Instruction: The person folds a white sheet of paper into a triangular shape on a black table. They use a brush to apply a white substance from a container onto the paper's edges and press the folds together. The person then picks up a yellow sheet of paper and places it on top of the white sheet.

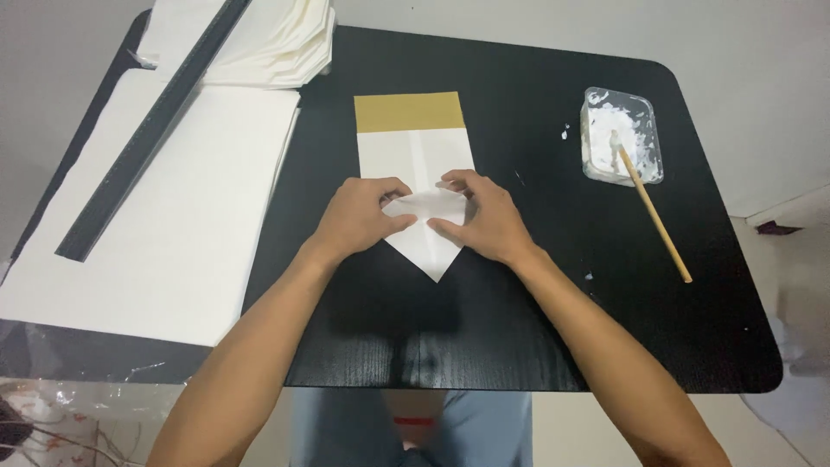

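Both forearms reach in over the near edge of the black tabletop (536, 329), and the hands meet at its middle on a folded sheet of white paper (424, 164). The paper lies flat, its near end folded to a point that aims at the near edge, and its far end carries a tan band (408, 111).

The left hand (359, 216) rests on the left side of the folded part, fingers curled and pressing down, thumb lying along a crease. The right hand (484, 216) presses on the right side, its thumb on the slanting edge and its fingers bent over the top of a small folded flap (425, 204). The hands are close together, with the flap showing between them; both are pressing on the paper rather than closed around it.

Along the left edge lies a big white sheet (181, 225), with a long black ruler (138, 147) slanting across it toward the far left corner. In that corner sits a pile of white paper (277, 43).

Near the far right corner stands a clear tub (621, 137) smeared with white paste. A wooden stick (659, 223) leans in it, its free end lying on the tabletop and pointing toward the right edge. A few white specks dot the tabletop beside the tub.
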